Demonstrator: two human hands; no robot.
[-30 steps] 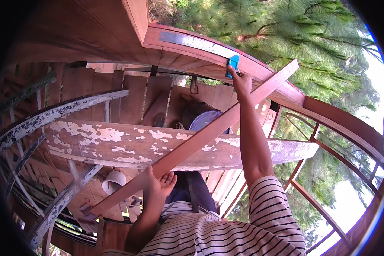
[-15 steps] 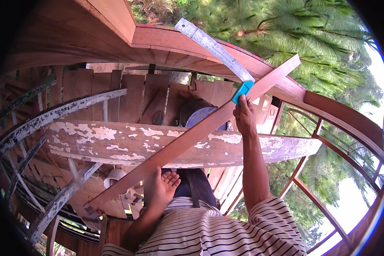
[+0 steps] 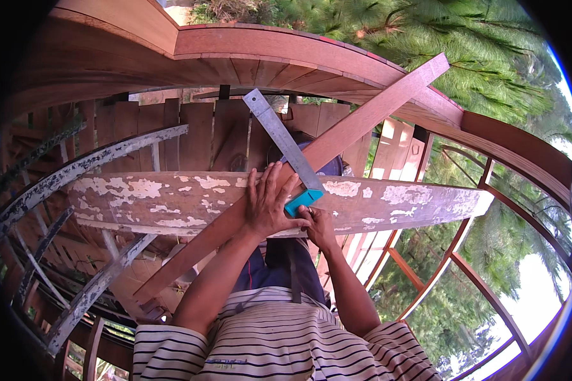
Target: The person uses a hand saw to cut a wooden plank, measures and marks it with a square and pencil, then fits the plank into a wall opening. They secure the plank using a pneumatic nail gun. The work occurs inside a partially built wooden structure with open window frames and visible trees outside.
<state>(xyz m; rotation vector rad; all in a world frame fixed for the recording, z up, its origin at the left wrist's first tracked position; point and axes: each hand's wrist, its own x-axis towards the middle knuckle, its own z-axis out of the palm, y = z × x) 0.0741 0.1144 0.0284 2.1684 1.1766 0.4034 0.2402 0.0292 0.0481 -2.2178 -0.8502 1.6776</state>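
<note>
A long reddish-brown wooden strip (image 3: pixel 375 114) lies diagonally across a worn plank with flaking white paint (image 3: pixel 413 206). My left hand (image 3: pixel 267 209) rests on the strip with fingers spread, its thumb stretched toward the square's handle. My right hand (image 3: pixel 318 225) is closed on the turquoise handle of a metal try square (image 3: pixel 304 202), below the strip's edge. The square's ruler blade (image 3: pixel 275 130) crosses the strip and points up to the upper left.
A railing-like reddish timber ledge (image 3: pixel 279 46) curves across the top, with trees (image 3: pixel 464 38) beyond. Weathered metal framing (image 3: pixel 102 152) stands at left, above a slatted wooden floor (image 3: pixel 213 127). A round blue-lidded container (image 3: pixel 330 168) sits behind the strip. Open wooden framing (image 3: pixel 483 286) is at right.
My right hand has brought the square down from the upper ledge onto the strip near the middle. My left hand has risen from beside the strip and turned over onto it.
</note>
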